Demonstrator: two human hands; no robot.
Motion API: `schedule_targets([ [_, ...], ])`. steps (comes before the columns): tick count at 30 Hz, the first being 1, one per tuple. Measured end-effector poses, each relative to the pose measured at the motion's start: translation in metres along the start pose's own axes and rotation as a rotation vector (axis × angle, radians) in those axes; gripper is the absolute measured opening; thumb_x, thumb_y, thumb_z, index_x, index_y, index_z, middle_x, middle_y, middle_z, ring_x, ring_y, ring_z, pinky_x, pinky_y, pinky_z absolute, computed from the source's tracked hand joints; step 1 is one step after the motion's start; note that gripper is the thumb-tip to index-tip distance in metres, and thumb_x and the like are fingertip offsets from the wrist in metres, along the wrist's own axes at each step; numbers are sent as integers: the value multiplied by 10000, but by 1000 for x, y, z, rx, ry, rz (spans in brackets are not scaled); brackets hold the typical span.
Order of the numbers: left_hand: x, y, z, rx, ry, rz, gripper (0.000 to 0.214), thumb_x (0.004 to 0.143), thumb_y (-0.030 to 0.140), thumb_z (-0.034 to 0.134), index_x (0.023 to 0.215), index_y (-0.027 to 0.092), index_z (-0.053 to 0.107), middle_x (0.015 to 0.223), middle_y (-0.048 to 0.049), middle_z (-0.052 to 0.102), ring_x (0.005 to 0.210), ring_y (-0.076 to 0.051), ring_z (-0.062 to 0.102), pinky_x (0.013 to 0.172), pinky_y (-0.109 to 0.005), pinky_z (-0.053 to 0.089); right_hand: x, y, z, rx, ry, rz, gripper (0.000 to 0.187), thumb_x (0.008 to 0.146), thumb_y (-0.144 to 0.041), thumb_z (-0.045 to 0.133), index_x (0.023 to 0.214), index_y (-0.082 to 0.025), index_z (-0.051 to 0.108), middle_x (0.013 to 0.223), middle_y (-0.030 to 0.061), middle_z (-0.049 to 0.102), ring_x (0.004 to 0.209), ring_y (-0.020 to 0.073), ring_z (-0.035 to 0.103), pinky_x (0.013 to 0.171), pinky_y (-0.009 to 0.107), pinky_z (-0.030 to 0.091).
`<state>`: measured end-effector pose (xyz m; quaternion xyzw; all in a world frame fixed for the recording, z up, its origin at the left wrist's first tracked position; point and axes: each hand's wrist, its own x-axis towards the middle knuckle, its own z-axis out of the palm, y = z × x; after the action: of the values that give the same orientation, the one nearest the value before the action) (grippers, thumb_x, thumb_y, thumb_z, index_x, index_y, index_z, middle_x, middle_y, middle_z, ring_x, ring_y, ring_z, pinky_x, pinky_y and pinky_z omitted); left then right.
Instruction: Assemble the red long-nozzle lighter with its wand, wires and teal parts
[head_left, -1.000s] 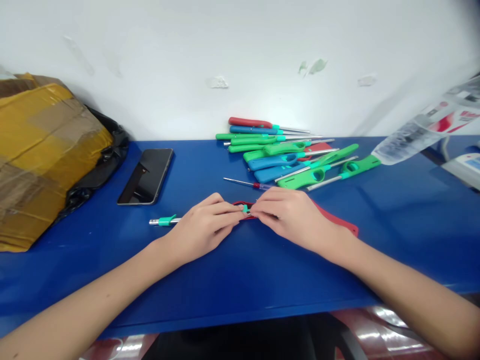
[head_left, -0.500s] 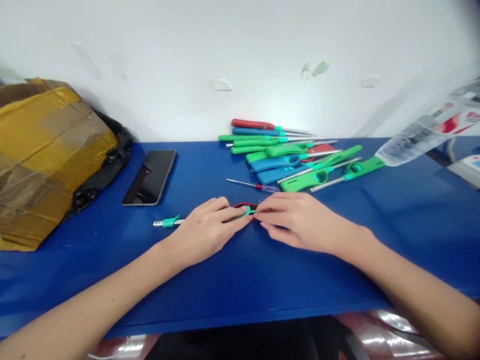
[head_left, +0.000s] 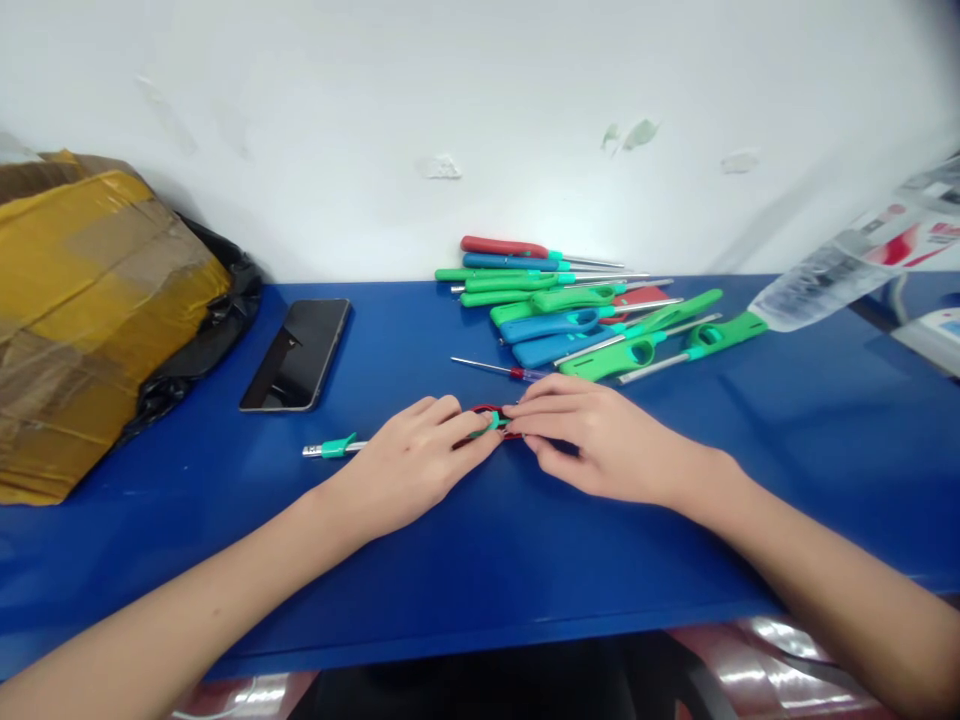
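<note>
A red-bodied gas lighter (head_left: 489, 411) lies low over the blue table, mostly covered by my fingers, with teal inner parts showing. Its metal tube, bearing a teal ring (head_left: 339, 447), sticks out to the left beyond my left hand (head_left: 420, 455). That hand is closed, thumb and fingertips pinching the lighter around its teal part. From the other side my right hand (head_left: 592, 430) has its fingertips pressed together on the lighter's right end; any small piece between them is hidden. Just behind it lies a screwdriver (head_left: 487, 367) with a clear and red handle.
Several green, blue and red lighters (head_left: 600, 310) are piled at the wall. A plastic bottle (head_left: 825, 280) lies at the right. On the left are a phone (head_left: 296, 355), a taped cardboard parcel (head_left: 112, 320) and a black bag (head_left: 199, 350). The table (head_left: 480, 590) has its front edge near me.
My right fingers have shifted slightly on the lighter's right end, the index finger a little higher. My left hand keeps its hold. The view has moved very slightly.
</note>
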<state>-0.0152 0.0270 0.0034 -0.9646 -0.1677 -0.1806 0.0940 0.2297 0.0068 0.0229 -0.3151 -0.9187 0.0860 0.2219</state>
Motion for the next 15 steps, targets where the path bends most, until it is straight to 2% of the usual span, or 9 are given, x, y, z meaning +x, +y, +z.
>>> schedule_targets([
  [3, 0, 0, -1, 13, -10, 17, 286, 989, 116, 467, 1229, 111, 622, 1138, -98, 689, 853, -208, 560, 734, -355, 550, 1, 4, 0, 80, 1, 83, 273, 946, -148, 505, 1149, -145, 688, 1068, 87, 743, 1040, 221, 641, 938, 385, 535],
  [5, 0, 1, -1, 21, -12, 21, 283, 992, 113, 455, 1217, 113, 627, 1129, -97, 689, 843, -204, 557, 734, -353, 549, 2, 8, 1, 101, 53, 162, 305, 937, -121, 505, 1192, -148, 670, 1078, 94, 738, 987, 206, 665, 884, 358, 550],
  [8, -1, 1, -1, 31, -5, 24, 276, 990, 109, 452, 1198, 112, 634, 1132, -109, 684, 843, -205, 554, 732, -354, 552, 2, 17, 3, 83, 144, 232, 250, 928, -145, 543, 1110, -146, 715, 1051, 102, 751, 951, 212, 686, 847, 344, 552],
  [10, -1, 1, -1, 30, 1, 26, 273, 987, 106, 455, 1192, 111, 635, 1133, -113, 683, 846, -208, 554, 733, -358, 556, 3, 22, 3, 58, 132, 244, 216, 915, -144, 564, 1034, -153, 744, 1026, 100, 757, 937, 220, 689, 847, 355, 547],
  [15, -1, 0, -1, 28, 4, 18, 272, 986, 112, 464, 1201, 114, 630, 1125, -110, 684, 838, -207, 551, 734, -370, 565, 6, 25, -1, 95, 7, 222, 154, 905, -154, 609, 918, -176, 760, 955, 72, 750, 896, 202, 671, 811, 327, 523],
])
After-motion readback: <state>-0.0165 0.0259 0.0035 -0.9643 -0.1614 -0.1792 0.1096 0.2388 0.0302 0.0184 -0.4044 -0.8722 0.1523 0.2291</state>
